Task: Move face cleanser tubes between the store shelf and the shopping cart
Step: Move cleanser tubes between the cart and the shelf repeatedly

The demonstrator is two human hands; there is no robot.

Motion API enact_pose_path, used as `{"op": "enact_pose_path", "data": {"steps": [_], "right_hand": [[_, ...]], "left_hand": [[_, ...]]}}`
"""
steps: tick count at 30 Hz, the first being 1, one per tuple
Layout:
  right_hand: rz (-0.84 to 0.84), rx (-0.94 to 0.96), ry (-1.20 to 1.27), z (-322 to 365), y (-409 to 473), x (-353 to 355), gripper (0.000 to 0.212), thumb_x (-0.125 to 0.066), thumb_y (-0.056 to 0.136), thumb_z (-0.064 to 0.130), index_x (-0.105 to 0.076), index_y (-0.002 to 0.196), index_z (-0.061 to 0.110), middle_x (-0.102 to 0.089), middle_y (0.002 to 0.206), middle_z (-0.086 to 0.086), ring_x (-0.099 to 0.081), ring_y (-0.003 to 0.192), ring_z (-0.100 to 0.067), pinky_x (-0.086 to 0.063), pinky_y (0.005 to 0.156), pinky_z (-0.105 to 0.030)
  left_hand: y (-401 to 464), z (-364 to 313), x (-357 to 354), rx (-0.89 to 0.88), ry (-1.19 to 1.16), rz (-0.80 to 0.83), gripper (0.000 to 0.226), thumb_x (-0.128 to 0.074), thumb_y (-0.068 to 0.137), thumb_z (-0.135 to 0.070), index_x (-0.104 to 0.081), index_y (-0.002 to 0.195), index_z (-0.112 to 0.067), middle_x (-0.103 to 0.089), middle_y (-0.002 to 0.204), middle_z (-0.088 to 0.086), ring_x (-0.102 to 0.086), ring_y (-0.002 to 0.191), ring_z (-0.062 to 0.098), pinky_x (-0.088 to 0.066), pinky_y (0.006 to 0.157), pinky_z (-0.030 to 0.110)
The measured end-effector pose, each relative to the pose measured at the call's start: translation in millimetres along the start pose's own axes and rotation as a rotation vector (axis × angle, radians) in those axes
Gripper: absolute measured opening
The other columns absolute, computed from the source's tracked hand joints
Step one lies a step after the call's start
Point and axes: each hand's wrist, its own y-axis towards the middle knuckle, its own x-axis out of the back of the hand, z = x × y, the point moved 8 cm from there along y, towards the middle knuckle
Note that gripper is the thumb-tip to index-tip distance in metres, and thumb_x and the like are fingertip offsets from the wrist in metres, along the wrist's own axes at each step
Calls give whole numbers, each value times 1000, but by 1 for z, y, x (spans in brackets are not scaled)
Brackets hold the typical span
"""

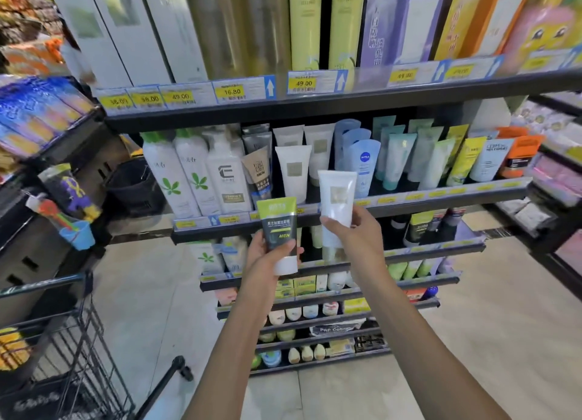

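Standing cap-down, a green-and-black tube (280, 230) is gripped by the left hand (267, 256), and a white tube (336, 205) is pinched by the right hand (356, 230), both held near the shelf (441, 196). At lower left, what seems a shopping cart (72, 341) is seen, blurred.

Looked smooth, glossy plastic: white tube (336, 204), green-and-dark tube (280, 230) with matt white cap. Seemed dark painted metal, matt: shelf (346, 103) edges. Appeared thin black wire metal: shopping cart (75, 356). Looked glossy polished tile: floor (151, 293).
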Motion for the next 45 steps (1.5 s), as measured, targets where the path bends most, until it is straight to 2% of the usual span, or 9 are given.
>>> {"op": "enact_pose_path", "data": {"steps": [5,10,13,17,19,29,33,37,45], "right_hand": [[-75,171,-182,33,40,-13,52,-86,82,28,-62,128,21,-71,117,5,-67,108,-14,-57,91,-36],[-141,261,-272,53,66,-19,51,-81,86,30,-57,129,21,-68,122,4,-64,112,-15,-51,83,-26],[-150,279,-277,54,76,-26,49,-80,86,26,-56,129,21,-67,125,2,-63,117,-16,-51,85,-25],[-179,308,-286,51,83,-31,50,-81,85,24,-57,129,22,-67,126,3,-63,119,-17,-56,92,-32],[-187,313,-289,51,86,-34,51,-80,85,23,-57,130,22,-68,128,3,-63,120,-17,-55,93,-33],[-222,308,-355,50,98,-43,49,-80,86,25,-56,128,21,-68,129,0,-64,118,-19,-52,88,-29],[-207,271,-374,39,102,-44,46,-80,86,23,-57,125,18,-69,124,-1,-65,116,-20,-53,88,-31],[-194,235,-408,29,103,-45,46,-80,86,23,-56,125,17,-68,126,-3,-64,119,-22,-50,86,-29],[-173,243,-409,28,100,-46,42,-76,87,16,-55,123,17,-68,121,-2,-63,113,-19,-47,80,-25]], "left_hand": [[27,-14,-6,-43,-4,2,45,-72,90,-5,-60,132,-15,-75,118,6,-72,105,30,-57,91,45],[48,-20,-9,-48,-16,8,43,-69,92,0,-59,132,-12,-74,113,5,-75,90,16,-59,71,30],[58,-16,-5,-41,-22,-4,46,-70,91,0,-58,133,-14,-74,118,7,-75,94,16,-61,75,34],[63,-8,1,-33,10,-7,46,-74,89,-4,-60,130,-17,-74,120,5,-73,103,19,-52,103,49],[64,-5,3,-36,-1,-8,48,-75,88,-4,-59,132,-16,-74,119,5,-72,108,23,-48,108,53],[64,-3,4,-33,-31,10,50,-71,89,3,-57,134,-13,-76,115,5,-75,96,17,-58,81,30],[65,-4,4,-32,-22,17,48,-71,89,3,-58,132,-14,-76,115,5,-76,94,19,-55,97,44],[67,-2,7,-30,1,5,50,-75,87,-2,-59,132,-18,-75,118,3,-70,113,27,-45,111,53],[67,0,9,-23,6,-1,52,-76,86,-3,-59,131,-20,-75,118,2,-67,117,27,-42,112,58]]}}
